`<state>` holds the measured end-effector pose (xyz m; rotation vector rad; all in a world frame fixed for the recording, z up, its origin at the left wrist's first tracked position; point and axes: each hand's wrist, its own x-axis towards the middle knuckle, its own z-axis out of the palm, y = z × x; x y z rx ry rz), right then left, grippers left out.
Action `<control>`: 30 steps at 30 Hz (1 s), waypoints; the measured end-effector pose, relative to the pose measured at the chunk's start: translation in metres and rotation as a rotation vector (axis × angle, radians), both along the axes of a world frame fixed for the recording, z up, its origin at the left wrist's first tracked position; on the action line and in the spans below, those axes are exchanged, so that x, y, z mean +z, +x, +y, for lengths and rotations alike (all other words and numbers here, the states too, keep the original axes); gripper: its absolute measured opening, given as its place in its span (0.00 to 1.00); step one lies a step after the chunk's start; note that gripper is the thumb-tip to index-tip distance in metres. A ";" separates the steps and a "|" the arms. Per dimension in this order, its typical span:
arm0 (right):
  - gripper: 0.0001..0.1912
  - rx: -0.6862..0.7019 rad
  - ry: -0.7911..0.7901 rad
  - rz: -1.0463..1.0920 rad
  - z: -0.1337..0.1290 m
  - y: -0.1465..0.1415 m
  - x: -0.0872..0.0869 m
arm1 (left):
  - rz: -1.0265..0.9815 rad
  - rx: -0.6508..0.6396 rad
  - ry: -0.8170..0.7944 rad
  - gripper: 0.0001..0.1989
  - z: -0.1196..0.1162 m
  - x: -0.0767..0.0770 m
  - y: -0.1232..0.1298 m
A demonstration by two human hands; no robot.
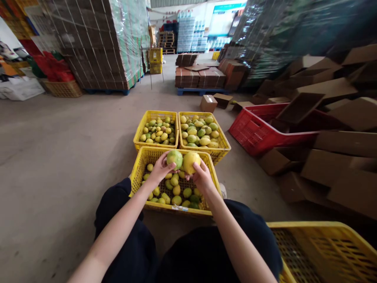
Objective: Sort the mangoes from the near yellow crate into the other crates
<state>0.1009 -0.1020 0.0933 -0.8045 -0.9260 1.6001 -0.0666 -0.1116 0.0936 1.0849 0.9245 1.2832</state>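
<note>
My left hand (163, 167) is closed around a green-yellow lemon (174, 158). Beside it, a yellow lemon (191, 162) sits in the closed fingers of my right hand (202, 175). Both hands are close together above the near yellow crate (138, 165), where loose lemons (176, 190) lie on the slotted bottom. Two more yellow crates stand just beyond: the left one (141, 125) holds smaller yellow-green fruit (159, 133), and the right one (223, 146) holds larger ones (203, 131). My hands partly cover the lemons at the near crate's far side.
Another yellow crate (309, 225) is at the lower right, by my leg. A red crate (256, 131) and piled cardboard boxes (332, 161) fill the right side. Wrapped pallet stacks (88, 47) stand behind on the left. Flattened cartons (200, 76) rest on a blue pallet ahead.
</note>
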 end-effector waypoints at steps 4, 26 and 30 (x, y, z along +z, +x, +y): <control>0.24 0.103 -0.080 0.056 0.002 -0.002 -0.005 | -0.059 -0.078 -0.148 0.43 -0.002 -0.001 0.003; 0.34 -0.408 0.267 -0.363 -0.003 0.001 0.000 | 0.351 0.152 0.207 0.35 0.000 0.005 -0.008; 0.34 -0.385 0.363 -0.371 -0.003 0.001 -0.008 | 0.430 0.151 0.261 0.33 -0.001 0.004 -0.007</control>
